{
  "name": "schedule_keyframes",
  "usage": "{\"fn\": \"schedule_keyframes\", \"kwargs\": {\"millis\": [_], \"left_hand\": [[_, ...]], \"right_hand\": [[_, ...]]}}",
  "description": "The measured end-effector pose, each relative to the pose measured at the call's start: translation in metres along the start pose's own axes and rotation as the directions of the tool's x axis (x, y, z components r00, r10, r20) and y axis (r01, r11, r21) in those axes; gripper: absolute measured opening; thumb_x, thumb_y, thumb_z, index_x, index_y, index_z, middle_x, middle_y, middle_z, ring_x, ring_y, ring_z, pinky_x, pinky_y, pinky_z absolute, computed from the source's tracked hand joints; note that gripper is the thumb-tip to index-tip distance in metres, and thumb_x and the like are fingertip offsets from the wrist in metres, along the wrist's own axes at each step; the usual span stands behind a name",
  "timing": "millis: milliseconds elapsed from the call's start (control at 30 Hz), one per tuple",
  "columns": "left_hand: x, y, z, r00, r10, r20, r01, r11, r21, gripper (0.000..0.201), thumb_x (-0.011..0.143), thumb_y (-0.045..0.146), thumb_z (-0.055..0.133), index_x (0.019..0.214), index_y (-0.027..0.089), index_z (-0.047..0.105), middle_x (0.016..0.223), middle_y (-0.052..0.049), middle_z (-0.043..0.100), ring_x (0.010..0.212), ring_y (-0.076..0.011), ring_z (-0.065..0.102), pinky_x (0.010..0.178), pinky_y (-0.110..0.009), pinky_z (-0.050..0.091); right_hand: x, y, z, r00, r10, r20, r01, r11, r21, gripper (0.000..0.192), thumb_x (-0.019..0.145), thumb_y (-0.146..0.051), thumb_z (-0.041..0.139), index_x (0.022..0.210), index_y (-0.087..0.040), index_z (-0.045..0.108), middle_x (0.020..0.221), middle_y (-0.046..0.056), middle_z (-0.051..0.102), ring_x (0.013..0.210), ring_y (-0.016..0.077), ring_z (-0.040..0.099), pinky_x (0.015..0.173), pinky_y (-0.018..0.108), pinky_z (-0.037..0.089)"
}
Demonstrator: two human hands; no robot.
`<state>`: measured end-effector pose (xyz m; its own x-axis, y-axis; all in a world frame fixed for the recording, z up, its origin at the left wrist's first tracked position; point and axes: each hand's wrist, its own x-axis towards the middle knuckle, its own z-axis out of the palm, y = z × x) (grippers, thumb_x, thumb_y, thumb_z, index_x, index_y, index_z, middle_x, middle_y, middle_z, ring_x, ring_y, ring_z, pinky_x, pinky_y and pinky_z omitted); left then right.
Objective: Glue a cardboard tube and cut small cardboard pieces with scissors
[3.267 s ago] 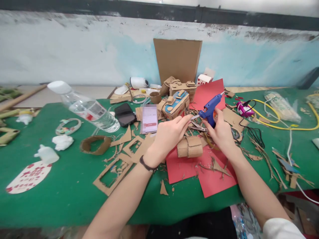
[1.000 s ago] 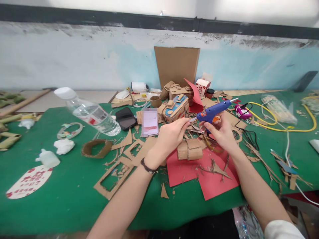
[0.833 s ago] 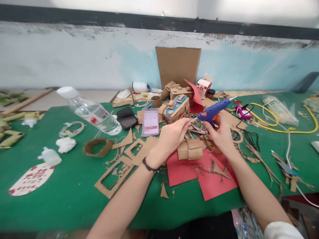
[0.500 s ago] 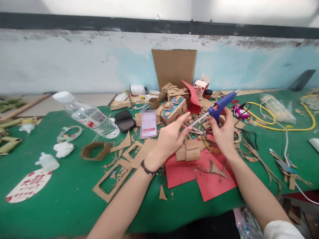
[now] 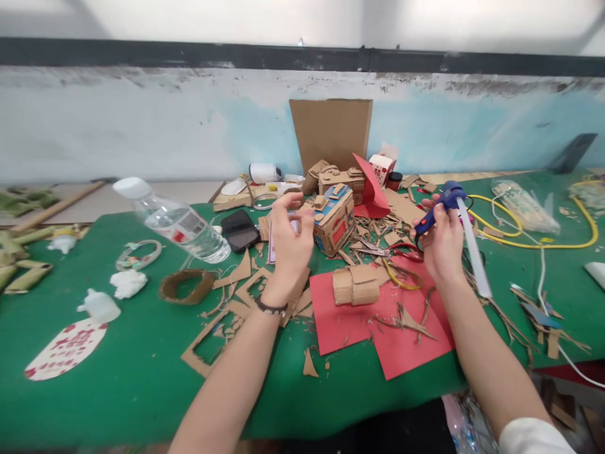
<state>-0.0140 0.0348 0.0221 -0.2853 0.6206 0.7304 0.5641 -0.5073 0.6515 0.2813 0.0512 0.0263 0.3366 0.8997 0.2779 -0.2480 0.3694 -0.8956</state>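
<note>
My right hand [image 5: 442, 246] is shut on a blue glue gun [image 5: 447, 198], held above the table's right half. A long white glue stick [image 5: 472, 252] juts from the gun toward me and down to the right. My left hand [image 5: 288, 243] hovers with fingers apart and holds nothing, just left of a painted cardboard box model [image 5: 333, 217]. A folded cardboard piece [image 5: 355, 285] lies on red paper [image 5: 350, 321] between my hands. Scissors [image 5: 378, 250] lie beside the model.
On the green table [image 5: 118, 378] lie a tilted water bottle [image 5: 174, 221], a black phone [image 5: 240, 230], a cardboard ring [image 5: 186, 285] and cut-out cardboard frames [image 5: 212, 328]. Yellow cables [image 5: 534, 243] and cardboard scraps cover the right side. A cardboard sheet [image 5: 331, 129] leans on the wall.
My left hand let go of the glue stick and moved left and up. My right hand swung the glue gun to the right, so the stick now points toward me.
</note>
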Motion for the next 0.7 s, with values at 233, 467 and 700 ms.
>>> {"fn": "schedule_keyframes", "kwargs": {"millis": [233, 467, 700], "left_hand": [[0.000, 0.018, -0.014, 0.930, 0.358, 0.083, -0.357, 0.934, -0.023, 0.019, 0.111, 0.040, 0.066, 0.103, 0.022, 0.068, 0.100, -0.006, 0.076, 0.090, -0.0188, 0.070, 0.078, -0.032, 0.055], [-0.018, 0.057, -0.017, 0.560, 0.068, 0.825, -0.108, 0.994, -0.009, 0.068, 0.085, 0.065, 0.092, 0.134, 0.026, 0.067, 0.130, -0.011, 0.080, 0.113, -0.0300, 0.080, 0.094, -0.042, 0.065], [-0.036, 0.068, -0.016, 0.397, -0.087, 0.914, -0.170, 0.971, 0.166, 0.106, 0.064, 0.067, 0.103, 0.149, 0.020, 0.061, 0.142, -0.021, 0.074, 0.130, -0.0440, 0.075, 0.102, -0.052, 0.063]], "right_hand": [[-0.013, -0.011, 0.011, 0.984, 0.086, 0.158, -0.090, 0.996, 0.020, 0.054, 0.091, -0.071, 0.082, 0.123, -0.028, 0.074, 0.132, 0.007, 0.074, 0.079, 0.0159, 0.073, 0.056, 0.029, 0.056], [-0.013, -0.010, 0.011, 0.977, 0.092, 0.193, -0.075, 0.992, -0.097, 0.053, 0.095, -0.074, 0.074, 0.123, -0.030, 0.068, 0.128, 0.005, 0.076, 0.064, 0.0116, 0.062, 0.045, 0.027, 0.045], [-0.013, -0.007, 0.012, 0.972, 0.123, 0.199, -0.103, 0.989, -0.110, 0.057, 0.094, -0.077, 0.074, 0.125, -0.030, 0.067, 0.125, 0.004, 0.076, 0.063, 0.0108, 0.062, 0.044, 0.026, 0.044]]}}
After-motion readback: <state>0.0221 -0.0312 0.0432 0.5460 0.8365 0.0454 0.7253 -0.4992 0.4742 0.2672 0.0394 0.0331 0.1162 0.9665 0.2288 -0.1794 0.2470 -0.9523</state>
